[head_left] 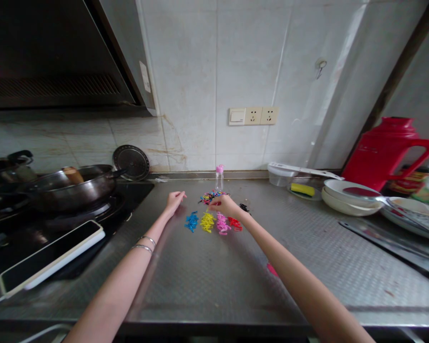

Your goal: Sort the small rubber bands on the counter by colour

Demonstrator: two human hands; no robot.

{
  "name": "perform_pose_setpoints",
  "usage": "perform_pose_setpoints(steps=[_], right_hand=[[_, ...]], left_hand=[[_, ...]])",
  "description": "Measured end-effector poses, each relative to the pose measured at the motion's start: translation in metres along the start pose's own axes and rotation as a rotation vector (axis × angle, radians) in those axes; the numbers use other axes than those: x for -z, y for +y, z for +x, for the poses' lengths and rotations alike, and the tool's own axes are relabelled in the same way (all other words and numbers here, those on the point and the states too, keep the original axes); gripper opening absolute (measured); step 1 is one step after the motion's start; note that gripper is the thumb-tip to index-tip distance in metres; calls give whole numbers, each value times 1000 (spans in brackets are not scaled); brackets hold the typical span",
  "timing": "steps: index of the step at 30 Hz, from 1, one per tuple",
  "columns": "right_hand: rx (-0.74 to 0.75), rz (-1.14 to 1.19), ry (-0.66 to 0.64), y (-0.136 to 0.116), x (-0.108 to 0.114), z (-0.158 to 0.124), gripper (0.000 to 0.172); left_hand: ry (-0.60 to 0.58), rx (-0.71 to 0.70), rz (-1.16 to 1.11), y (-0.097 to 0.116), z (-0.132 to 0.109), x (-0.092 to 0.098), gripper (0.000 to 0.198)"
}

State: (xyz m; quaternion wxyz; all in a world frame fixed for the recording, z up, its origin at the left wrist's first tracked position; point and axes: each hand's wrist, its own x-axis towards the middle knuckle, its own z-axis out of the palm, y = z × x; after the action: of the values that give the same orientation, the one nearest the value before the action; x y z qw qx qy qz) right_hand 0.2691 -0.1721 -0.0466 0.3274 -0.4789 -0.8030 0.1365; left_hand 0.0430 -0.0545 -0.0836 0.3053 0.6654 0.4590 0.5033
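Observation:
My right hand is in a pinch over the top of the yellow pile; what its fingertips hold is too small to make out. The piles are small, thin pieces that look like little rubber bands. Left of the yellow lies a blue pile, right of it a pink pile and a red pile. Behind my right hand is a mixed-colour heap, and a black pile sits beyond my wrist. My left hand rests on the counter left of the heap, fingers drawn together, nothing visible in them.
A clear bottle with a pink top stands behind the heap. To the left are a phone, a pan and the stove. On the right are white bowls, a yellow sponge, a red thermos and a knife.

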Motion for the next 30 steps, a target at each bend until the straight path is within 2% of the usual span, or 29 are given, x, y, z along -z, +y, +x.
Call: perform_pose_setpoints(steps=[6, 11, 13, 18, 21, 30], right_hand=[[19, -37, -97, -6, -2, -9, 20], [-58, -30, 0, -6, 15, -22, 23], [-90, -32, 52, -1, 21, -29, 25], [-192, -77, 167, 17, 30, -41, 33], [-227, -93, 206, 24, 32, -45, 37], [-269, -144, 218, 23, 34, -48, 33]], left_hand=[[-16, -43, 46, 5, -2, 1, 32], [-86, -61, 129, 14, 0, -7, 29], [-154, -92, 153, 20, 0, -16, 24], [-458, -236, 294, 42, -8, -42, 21], [-560, -326, 387, 54, -18, -51, 21], [-597, -306, 518, 65, -34, -55, 18]])
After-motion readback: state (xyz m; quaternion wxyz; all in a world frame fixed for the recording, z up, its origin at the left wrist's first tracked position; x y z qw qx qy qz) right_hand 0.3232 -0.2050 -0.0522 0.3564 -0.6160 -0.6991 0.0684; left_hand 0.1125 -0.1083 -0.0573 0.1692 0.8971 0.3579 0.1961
